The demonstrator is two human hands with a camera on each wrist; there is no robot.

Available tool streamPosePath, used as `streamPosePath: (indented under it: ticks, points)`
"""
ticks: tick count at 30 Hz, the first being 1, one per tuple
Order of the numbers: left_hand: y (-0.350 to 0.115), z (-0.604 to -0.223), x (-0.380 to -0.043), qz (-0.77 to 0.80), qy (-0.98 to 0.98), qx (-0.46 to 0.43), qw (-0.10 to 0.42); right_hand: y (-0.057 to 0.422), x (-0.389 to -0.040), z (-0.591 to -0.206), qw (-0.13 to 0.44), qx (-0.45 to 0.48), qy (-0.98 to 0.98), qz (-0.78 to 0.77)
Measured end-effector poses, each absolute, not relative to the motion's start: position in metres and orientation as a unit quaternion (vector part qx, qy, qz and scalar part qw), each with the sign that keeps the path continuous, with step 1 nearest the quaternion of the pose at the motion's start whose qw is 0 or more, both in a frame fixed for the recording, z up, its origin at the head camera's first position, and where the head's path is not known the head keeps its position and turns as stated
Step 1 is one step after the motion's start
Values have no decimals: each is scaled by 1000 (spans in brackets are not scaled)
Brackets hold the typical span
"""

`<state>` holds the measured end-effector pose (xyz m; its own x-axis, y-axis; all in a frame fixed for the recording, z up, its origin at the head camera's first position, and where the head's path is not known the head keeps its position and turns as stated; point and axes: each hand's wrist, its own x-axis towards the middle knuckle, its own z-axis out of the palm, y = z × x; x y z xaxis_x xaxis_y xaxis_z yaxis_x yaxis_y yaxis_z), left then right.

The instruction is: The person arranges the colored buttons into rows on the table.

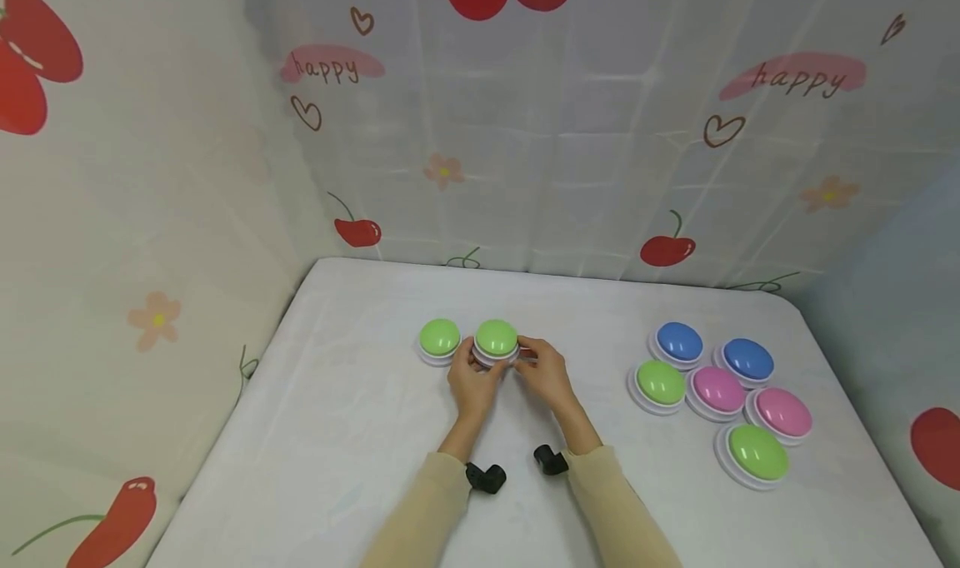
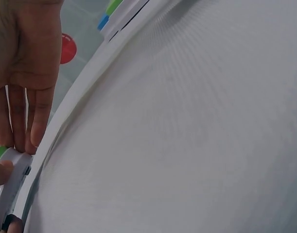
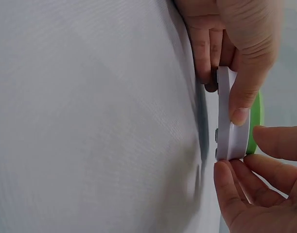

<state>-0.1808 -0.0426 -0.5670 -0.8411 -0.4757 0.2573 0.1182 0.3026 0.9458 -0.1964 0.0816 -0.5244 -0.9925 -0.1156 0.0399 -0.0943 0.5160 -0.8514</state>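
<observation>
Both hands hold a push button (image 1: pixel 497 337) with a green dome and white base near the table's middle. My left hand (image 1: pixel 472 389) grips it from the left, its thumb (image 3: pixel 240 114) on the near side of the white base in the right wrist view. From the right, my right hand (image 1: pixel 546 374) pinches the rim with its fingertips. In the right wrist view the base is tilted over the cloth, small dark feet showing underneath. A second green push button (image 1: pixel 440 338) stands just left of the left hand's fingers.
On the right stand several more push buttons: two blue (image 1: pixel 679 341), two pink (image 1: pixel 718 389) and two green (image 1: pixel 758 452), close together. A white cloth covers the table (image 1: pixel 315 435). Printed curtains (image 1: pixel 555 151) hang behind and at the sides. Black cameras (image 1: pixel 486 478) sit at both wrists.
</observation>
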Motion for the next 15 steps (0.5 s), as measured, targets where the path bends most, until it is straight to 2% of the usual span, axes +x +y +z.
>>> streamPosePath:
  ticks: [8, 15]
  points:
    - [-43, -568, -180, -494, -813, 102, 292, 81, -198, -530, 20, -57, 866, -496]
    - [-44, -569, -178, -456, -836, 112, 285, 80, -198, -533, 11, -67, 865, -497]
